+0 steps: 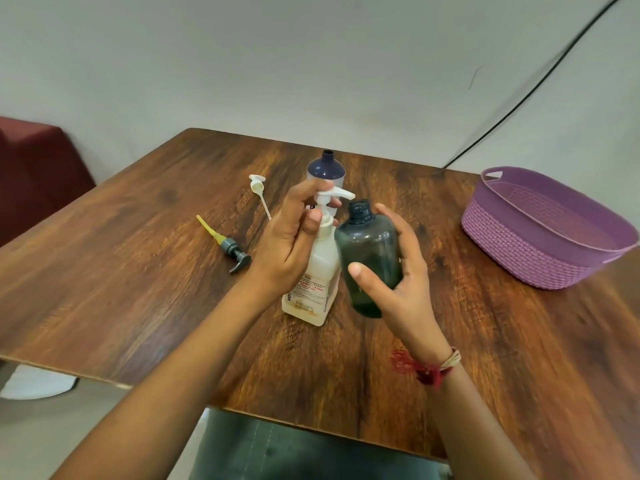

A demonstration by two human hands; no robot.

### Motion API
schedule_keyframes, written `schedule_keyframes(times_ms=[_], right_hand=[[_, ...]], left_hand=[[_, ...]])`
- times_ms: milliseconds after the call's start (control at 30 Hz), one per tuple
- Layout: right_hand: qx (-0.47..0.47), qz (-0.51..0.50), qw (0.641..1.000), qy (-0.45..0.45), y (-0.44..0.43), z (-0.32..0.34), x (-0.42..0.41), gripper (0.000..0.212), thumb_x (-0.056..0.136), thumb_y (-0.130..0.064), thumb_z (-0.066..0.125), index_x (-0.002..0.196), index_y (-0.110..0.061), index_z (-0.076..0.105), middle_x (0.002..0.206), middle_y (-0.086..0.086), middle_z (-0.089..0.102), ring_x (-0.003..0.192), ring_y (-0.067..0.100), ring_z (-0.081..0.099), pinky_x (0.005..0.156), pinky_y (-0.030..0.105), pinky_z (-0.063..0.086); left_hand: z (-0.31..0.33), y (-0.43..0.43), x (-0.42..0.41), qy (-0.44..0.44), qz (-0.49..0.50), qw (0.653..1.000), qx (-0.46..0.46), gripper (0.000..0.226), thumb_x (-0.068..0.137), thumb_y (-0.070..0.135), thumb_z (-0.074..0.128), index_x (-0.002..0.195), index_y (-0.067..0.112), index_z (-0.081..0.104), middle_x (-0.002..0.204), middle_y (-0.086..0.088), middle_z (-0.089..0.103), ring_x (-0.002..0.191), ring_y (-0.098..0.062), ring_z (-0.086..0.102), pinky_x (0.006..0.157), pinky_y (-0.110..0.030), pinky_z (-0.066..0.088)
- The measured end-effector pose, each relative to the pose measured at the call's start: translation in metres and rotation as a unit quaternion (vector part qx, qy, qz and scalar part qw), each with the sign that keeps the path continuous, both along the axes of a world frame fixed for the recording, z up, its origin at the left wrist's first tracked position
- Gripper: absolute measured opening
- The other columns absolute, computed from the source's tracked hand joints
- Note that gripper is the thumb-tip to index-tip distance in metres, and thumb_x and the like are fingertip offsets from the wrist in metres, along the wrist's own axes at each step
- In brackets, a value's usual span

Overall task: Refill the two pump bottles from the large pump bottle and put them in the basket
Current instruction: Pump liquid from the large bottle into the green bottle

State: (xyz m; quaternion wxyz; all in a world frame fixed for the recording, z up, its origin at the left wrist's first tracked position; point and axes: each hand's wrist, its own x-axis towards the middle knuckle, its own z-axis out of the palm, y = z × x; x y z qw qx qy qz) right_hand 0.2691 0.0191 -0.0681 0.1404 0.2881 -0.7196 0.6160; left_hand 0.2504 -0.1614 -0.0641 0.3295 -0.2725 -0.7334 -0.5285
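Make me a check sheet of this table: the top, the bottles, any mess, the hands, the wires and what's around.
Surface: wooden table, brown grain.
Job's things: large pump bottle upright; green bottle capless, tilted by its spout; blue bottle capless, behind; grey pump and white pump lying to the left; purple basket at the right, nothing seen inside.
Clutter: nothing seen.
Hands: left hand grips the large pump bottle's pump head; right hand holds the green bottle.
Cables: black cable runs down the wall.
Surroundings: pale wall; dark red seat at the left.
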Motion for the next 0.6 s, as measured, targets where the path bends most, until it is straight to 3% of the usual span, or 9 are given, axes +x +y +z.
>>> schedule_keyframes(times_ms=[167, 233, 400, 500, 600], right_hand=[[0.017, 0.018, 1.0, -0.008, 0.002, 0.007, -0.006, 0.071, 0.075, -0.039, 0.07, 0.139, -0.034, 0.039, 0.131, -0.016, 0.049, 0.116, 0.01, 0.056, 0.086, 0.023, 0.052], [0.032, 0.026, 0.999, -0.007, 0.005, 0.009, -0.009, 0.071, 0.075, -0.04, 0.071, 0.139, -0.035, 0.039, 0.131, -0.015, 0.05, 0.115, 0.012, 0.057, 0.086, 0.025, 0.053], [0.053, 0.022, 0.998, -0.001, 0.01, 0.011, -0.012, 0.069, 0.074, -0.043, 0.071, 0.137, -0.037, 0.041, 0.127, -0.019, 0.052, 0.113, 0.013, 0.058, 0.085, 0.024, 0.052], [0.053, 0.022, 0.998, -0.015, 0.013, 0.009, -0.01, 0.071, 0.074, -0.043, 0.071, 0.137, -0.033, 0.042, 0.127, -0.02, 0.052, 0.113, 0.013, 0.057, 0.086, 0.025, 0.052], [0.05, 0.032, 0.998, -0.026, 0.011, 0.012, -0.007, 0.073, 0.073, -0.041, 0.07, 0.139, -0.027, 0.041, 0.126, -0.021, 0.052, 0.113, 0.012, 0.057, 0.086, 0.024, 0.052]], left_hand=[[0.002, 0.0, -0.001, -0.007, 0.002, 1.0, 0.004, 0.025, 0.099, 0.029, 0.037, 0.124, 0.029, 0.04, 0.1, 0.014, 0.057, 0.08, -0.008, 0.057, 0.066, -0.027, 0.046], [0.002, -0.001, -0.002, -0.011, 0.003, 1.0, 0.003, 0.023, 0.098, 0.03, 0.038, 0.122, 0.03, 0.04, 0.088, 0.007, 0.054, 0.072, -0.012, 0.053, 0.061, -0.033, 0.044], [0.001, 0.001, 0.0, -0.007, 0.018, 1.0, 0.016, 0.018, 0.097, 0.03, 0.038, 0.114, 0.033, 0.046, 0.083, 0.002, 0.056, 0.072, -0.016, 0.054, 0.062, -0.033, 0.044], [0.003, 0.002, -0.001, -0.026, 0.02, 0.999, 0.027, 0.016, 0.097, 0.031, 0.039, 0.111, 0.03, 0.047, 0.09, -0.012, 0.06, 0.079, -0.027, 0.059, 0.066, -0.047, 0.049], [0.001, 0.002, -0.001, -0.018, 0.014, 1.0, 0.016, 0.02, 0.098, 0.033, 0.038, 0.116, 0.032, 0.046, 0.094, -0.005, 0.058, 0.08, -0.024, 0.058, 0.065, -0.048, 0.049]])
